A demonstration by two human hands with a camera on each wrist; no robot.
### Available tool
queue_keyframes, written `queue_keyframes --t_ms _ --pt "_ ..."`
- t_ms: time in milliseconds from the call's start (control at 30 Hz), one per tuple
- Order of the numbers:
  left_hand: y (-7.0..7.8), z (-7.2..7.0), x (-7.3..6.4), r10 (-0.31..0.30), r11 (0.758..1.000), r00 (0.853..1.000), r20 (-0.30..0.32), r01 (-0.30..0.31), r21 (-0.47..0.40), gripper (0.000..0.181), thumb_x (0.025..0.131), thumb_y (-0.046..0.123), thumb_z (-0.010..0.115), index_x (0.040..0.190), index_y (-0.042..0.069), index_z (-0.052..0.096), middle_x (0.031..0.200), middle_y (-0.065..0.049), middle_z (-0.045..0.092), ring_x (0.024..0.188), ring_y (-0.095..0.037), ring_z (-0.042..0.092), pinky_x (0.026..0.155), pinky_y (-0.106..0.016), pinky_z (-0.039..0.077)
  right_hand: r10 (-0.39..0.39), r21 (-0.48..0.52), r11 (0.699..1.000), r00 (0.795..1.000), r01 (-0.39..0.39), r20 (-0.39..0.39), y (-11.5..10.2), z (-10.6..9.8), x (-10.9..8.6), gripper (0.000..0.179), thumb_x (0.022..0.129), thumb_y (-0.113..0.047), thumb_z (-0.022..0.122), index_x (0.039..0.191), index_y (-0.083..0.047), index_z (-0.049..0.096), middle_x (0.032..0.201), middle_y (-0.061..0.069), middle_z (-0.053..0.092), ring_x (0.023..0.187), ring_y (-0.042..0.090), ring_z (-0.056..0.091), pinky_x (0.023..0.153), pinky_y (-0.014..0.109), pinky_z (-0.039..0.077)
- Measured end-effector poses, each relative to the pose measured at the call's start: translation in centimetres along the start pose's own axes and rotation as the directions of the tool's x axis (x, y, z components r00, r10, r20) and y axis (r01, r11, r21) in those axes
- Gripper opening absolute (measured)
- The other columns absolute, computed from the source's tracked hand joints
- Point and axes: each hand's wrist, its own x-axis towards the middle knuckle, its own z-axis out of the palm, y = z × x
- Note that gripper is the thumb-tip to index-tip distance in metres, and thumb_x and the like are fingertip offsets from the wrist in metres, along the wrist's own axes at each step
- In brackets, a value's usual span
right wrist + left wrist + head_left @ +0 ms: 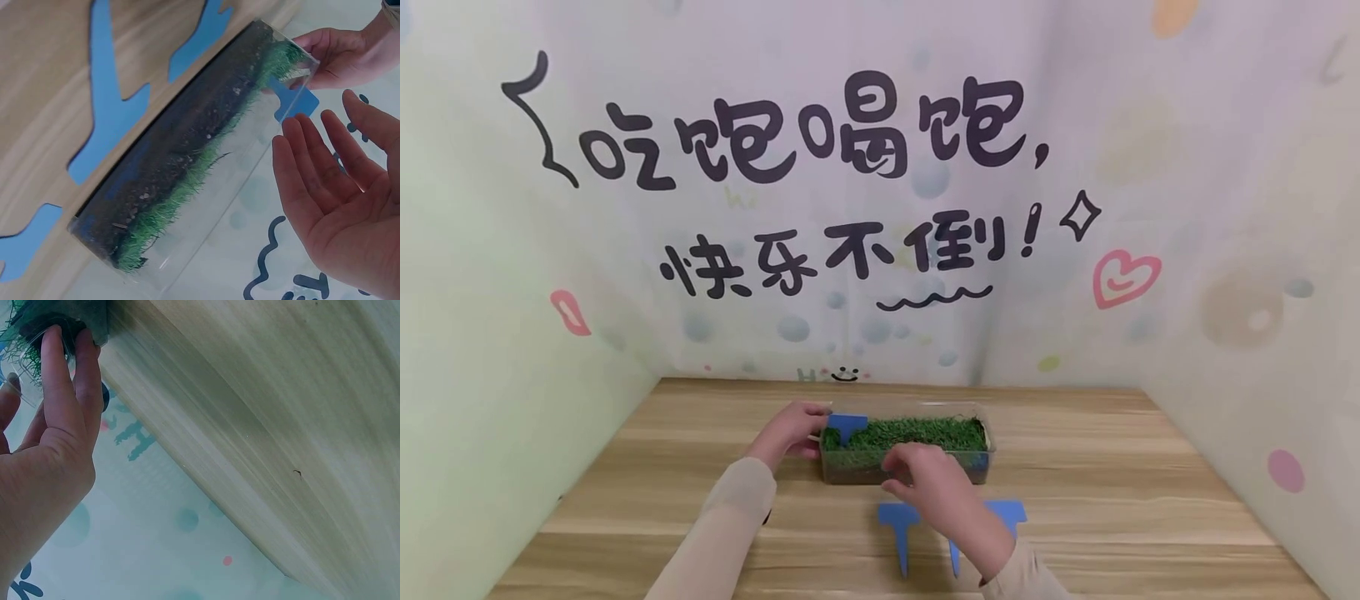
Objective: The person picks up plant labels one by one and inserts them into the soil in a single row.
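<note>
A clear plastic box [859,477] with dark soil and green grass [928,432] sits on the table. In its left end a blue T-shaped plant label [848,427] stands in the grass. My left hand [790,432] holds the box at that end, fingers and thumb spread round the corner; in the left wrist view two fingers [57,369] lie against the wall. My right hand [934,483] hovers in front of the box, fingers loosely bent and palm [350,212] bare. Three more blue labels [901,517] lie on the wood near it, partly hidden by the right hand and wrist.
The wood-grain table [647,483] ends at a printed cloth backdrop [880,333] with black lettering, a short way behind the box. Pale side walls [482,400] flank the table left and right.
</note>
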Motion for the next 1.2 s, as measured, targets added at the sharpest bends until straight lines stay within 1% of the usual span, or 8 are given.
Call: queue_keyframes --t_ms 100,267,500,667,867,1100,1200 --pt "-0.1 0.0 0.1 -0.006 1.0 1.0 0.001 0.006 -0.004 0.045 0.105 0.014 0.046 0.148 0.003 0.045 0.148 -0.03 0.046 0.105 -0.034 0.07 0.07 -0.032 0.061 0.007 -0.016 1.0 1.0 -0.007 0.026 0.3 0.4 -0.2 0.013 0.087 -0.022 0.076 0.098 -0.015 0.073 0.094 -0.001 0.074 0.082 0.011 0.068 0.068 0.027 0.055" --pt "-0.3 0.1 0.2 -0.002 1.0 1.0 0.004 0.002 -0.013 0.046 0.105 0.014 0.046 0.149 0.003 0.045 0.148 -0.03 0.046 0.106 -0.035 0.07 0.07 -0.032 0.061 0.019 -0.02 1.0 0.999 -0.018 0.043 0.7 0.8 -0.5 0.014 0.087 -0.022 0.077 0.097 -0.014 0.074 0.092 -0.002 0.074 0.081 0.013 0.067 0.067 0.027 0.054" --pt "-0.4 0.0 0.4 0.008 1.0 1.0 0.0 -0.008 -0.006 0.046 0.105 0.014 0.047 0.149 0.002 0.045 0.146 -0.03 0.049 0.105 -0.035 0.07 0.069 -0.031 0.061 0.017 -0.014 1.0 0.998 -0.016 0.06 1.2 1.2 -1.0 0.01 0.087 -0.018 0.077 0.094 -0.013 0.073 0.089 -0.001 0.073 0.077 0.011 0.067 0.065 0.024 0.054" --pt "-0.4 0.0 0.3 0.01 1.0 1.0 0.003 -0.01 -0.004 0.046 0.105 0.015 0.047 0.148 0.002 0.045 0.145 -0.03 0.049 0.106 -0.035 0.07 0.069 -0.03 0.061 0.032 -0.009 0.999 0.997 -0.031 0.068 1.7 1.6 -1.2 0.01 0.086 -0.019 0.078 0.093 -0.013 0.073 0.089 -0.003 0.073 0.077 0.01 0.066 0.064 0.024 0.054" --pt "-0.3 0.0 0.2 0.004 1.0 1.0 -0.005 -0.004 0.0 0.045 0.104 0.015 0.048 0.148 0.002 0.046 0.143 -0.029 0.051 0.104 -0.033 0.071 0.069 -0.031 0.061 0.045 -0.032 0.999 0.996 -0.043 0.076 2.0 2.0 -1.3 0.011 0.084 -0.02 0.079 0.092 -0.016 0.072 0.086 -0.005 0.072 0.076 0.008 0.065 0.063 0.025 0.053" --pt "-0.4 0.0 0.2 0.001 1.0 1.0 -0.009 -0.001 -0.003 0.045 0.105 0.015 0.047 0.148 0.002 0.046 0.144 -0.029 0.051 0.103 -0.033 0.071 0.07 -0.032 0.061 0.064 -0.037 0.997 0.993 -0.061 0.101 2.4 2.4 -1.3 0.01 0.085 -0.021 0.079 0.09 -0.016 0.072 0.082 -0.007 0.069 0.071 0.005 0.061 0.06 0.024 0.05" --pt "-0.3 0.1 0.1 0.0 1.0 1.0 -0.012 0.0 -0.008 0.045 0.105 0.015 0.047 0.148 0.002 0.047 0.143 -0.029 0.051 0.104 -0.034 0.071 0.071 -0.033 0.062 0.062 -0.034 0.998 0.991 -0.058 0.115 2.4 2.5 -1.3 0.01 0.085 -0.021 0.079 0.088 -0.016 0.072 0.078 -0.008 0.066 0.067 0.003 0.058 0.058 0.023 0.048"
